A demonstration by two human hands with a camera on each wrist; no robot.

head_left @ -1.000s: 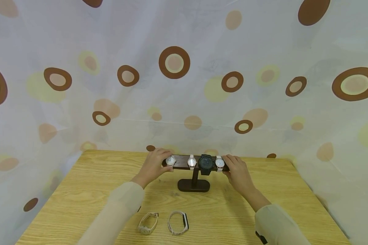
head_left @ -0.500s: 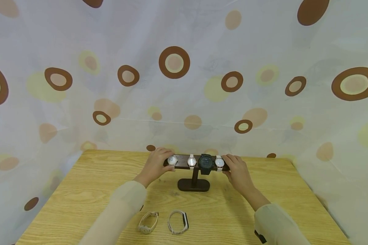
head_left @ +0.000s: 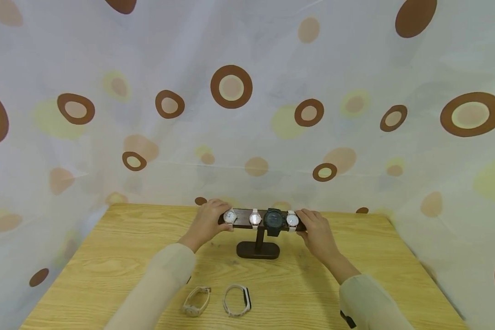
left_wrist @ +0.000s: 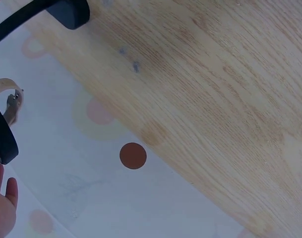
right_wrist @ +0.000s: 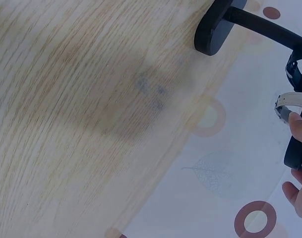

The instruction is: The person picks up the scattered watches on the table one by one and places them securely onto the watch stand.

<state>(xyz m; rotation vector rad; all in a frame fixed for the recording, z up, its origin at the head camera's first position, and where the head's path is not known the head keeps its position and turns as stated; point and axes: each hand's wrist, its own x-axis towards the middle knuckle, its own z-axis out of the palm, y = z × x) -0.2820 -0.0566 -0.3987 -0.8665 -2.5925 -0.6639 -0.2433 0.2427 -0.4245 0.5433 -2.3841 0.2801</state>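
Fingers [head_left: 222, 203] of left hand [head_left: 206, 222] and right hand [head_left: 318, 231] grip opposite ends of the bar [head_left: 243, 218], which runs crosswise between them.

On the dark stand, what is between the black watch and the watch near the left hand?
In the head view, one white-strapped watch sits there; the bar is bare from it to the end watch near the left hand.

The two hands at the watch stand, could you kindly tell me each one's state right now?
Left hand: closed, gripping the left end of the watch stand.
Right hand: closed, gripping its right end.
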